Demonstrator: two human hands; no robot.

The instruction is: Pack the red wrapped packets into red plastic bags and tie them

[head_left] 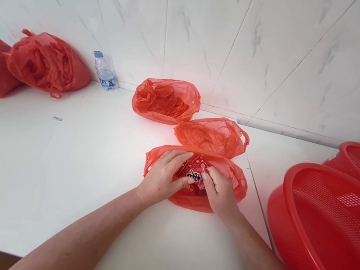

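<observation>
An open red plastic bag (191, 203) lies on the white table in front of me, with red printed packets (200, 162) inside. My right hand (221, 189) reaches into the bag, thumb and fingers pinched on the edge of a red packet with dark, white-edged lettering (193, 176). At the bag's left side is my left hand (166, 175), its thumb spread from its stretched fingers around the packets and its thumb tip by the lettering. The lower part of the packets is hidden inside the bag.
Two more open red bags, a nearer one (213, 136) and a farther one (166, 102), sit behind. A clear water bottle (104, 72) and a bulging red bag (48, 64) stand along the tiled wall. Large red perforated baskets (300, 230) flank the white table (74, 156) on the right.
</observation>
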